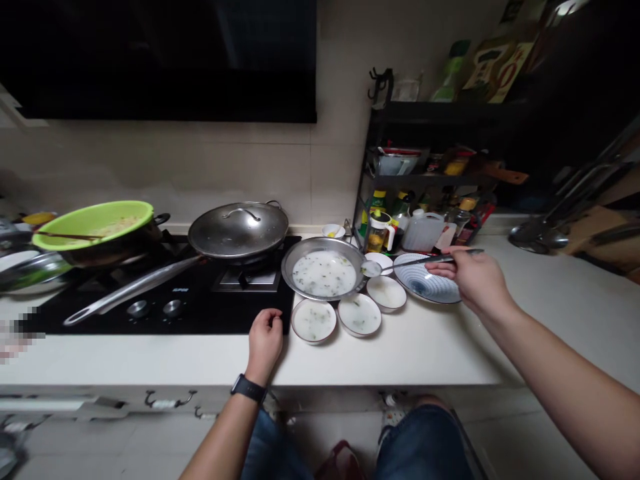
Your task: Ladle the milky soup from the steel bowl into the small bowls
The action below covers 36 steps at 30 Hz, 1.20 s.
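Observation:
My right hand (pixel 463 275) grips the dark handle of a ladle (pixel 371 269), palm toward the counter. The ladle's bowl holds whitish soup, just right of a wide metal basin (pixel 289 272). White soup with dark green bits fills much of that basin. In front of it stand three small bowls: the left bowl (pixel 314 321) and the middle bowl (pixel 359 315) hold soup with green bits, and the right bowl (pixel 387 294) holds pale liquid. My left hand (pixel 267 339), fingers curled with nothing visible in them, rests at the hob's front right corner, left of the bowls.
A lidded wok (pixel 237 230) sits on the black hob (pixel 200 303), its long handle pointing front left. Farther left is a green colander (pixel 95 223) over a dark pot. A blue patterned plate (pixel 425 283) lies under my right hand. Behind stands a condiment rack (pixel 425 180).

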{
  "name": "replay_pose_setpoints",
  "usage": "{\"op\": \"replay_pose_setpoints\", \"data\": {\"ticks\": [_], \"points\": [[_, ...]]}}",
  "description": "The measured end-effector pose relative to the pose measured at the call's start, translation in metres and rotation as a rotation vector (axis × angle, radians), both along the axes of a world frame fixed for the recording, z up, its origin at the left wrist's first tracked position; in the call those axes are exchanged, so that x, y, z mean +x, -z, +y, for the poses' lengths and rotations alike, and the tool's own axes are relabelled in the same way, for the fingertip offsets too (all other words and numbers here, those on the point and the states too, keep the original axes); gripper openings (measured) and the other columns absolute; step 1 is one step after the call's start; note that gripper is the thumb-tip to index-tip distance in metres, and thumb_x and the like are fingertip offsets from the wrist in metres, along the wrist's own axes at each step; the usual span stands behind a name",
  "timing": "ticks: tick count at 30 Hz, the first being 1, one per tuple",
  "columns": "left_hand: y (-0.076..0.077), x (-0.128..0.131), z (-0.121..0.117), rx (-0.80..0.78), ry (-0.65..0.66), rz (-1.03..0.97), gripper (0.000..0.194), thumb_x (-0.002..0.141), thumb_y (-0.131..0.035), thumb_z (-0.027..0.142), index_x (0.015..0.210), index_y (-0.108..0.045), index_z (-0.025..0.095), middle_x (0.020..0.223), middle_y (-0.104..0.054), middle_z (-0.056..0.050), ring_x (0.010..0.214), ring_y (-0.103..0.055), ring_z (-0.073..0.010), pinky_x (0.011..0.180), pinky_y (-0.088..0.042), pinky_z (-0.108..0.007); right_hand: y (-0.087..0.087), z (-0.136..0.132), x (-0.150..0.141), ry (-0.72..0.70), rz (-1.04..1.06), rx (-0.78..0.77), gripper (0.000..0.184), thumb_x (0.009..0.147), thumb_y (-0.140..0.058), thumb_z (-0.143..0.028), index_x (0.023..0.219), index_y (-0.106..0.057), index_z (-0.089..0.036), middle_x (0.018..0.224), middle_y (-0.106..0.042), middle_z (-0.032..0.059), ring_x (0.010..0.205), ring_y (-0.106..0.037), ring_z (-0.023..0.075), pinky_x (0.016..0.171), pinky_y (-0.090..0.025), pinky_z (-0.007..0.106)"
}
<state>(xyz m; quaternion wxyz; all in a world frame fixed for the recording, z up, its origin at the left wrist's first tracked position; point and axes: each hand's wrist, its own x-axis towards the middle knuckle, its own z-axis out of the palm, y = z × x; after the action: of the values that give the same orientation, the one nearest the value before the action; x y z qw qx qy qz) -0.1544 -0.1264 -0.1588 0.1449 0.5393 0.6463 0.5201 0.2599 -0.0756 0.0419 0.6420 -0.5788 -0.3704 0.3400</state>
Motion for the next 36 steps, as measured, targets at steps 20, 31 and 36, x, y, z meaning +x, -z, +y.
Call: {"op": "replay_pose_setpoints", "data": {"ticks": [20,31,36], "points": [[-0.006,0.003,-0.004,-0.023,0.0,-0.011,0.019,0.088,-0.052,0.03,0.089,-0.07,0.022,0.094,-0.074,-0.008,0.09,-0.069,-0.025,0.086,-0.056,-0.039,0.057,0.005,-0.08,-0.753,-1.153,0.609,0.019,0.099,-0.058,-0.028,0.107,-0.075,-0.026,0.118,-0.081,0.0113,0.11,-0.079,0.0277,0.101,-0.064,0.047],[-0.002,0.001,-0.001,-0.006,0.009,-0.004,0.02,0.088,-0.052,0.031,0.089,-0.071,0.022,0.095,-0.075,-0.008,0.091,-0.069,-0.0261,0.088,-0.055,-0.04,0.026,-0.05,-0.001,-0.182,-0.967,0.403,0.024,0.102,-0.054,-0.04,0.108,-0.074,-0.027,0.089,-0.082,0.0082,0.093,-0.08,0.0271,0.097,-0.063,0.043],[0.0,0.0,0.0,-0.013,0.0,0.01,0.021,0.087,-0.052,0.032,0.089,-0.071,0.022,0.094,-0.074,-0.008,0.091,-0.069,-0.0262,0.088,-0.055,-0.04,0.044,-0.058,0.026,-0.254,-0.972,0.285,0.024,0.095,-0.061,-0.045,0.103,-0.074,-0.027,0.09,-0.082,0.0085,0.088,-0.08,0.0286,0.094,-0.064,0.045]]}}
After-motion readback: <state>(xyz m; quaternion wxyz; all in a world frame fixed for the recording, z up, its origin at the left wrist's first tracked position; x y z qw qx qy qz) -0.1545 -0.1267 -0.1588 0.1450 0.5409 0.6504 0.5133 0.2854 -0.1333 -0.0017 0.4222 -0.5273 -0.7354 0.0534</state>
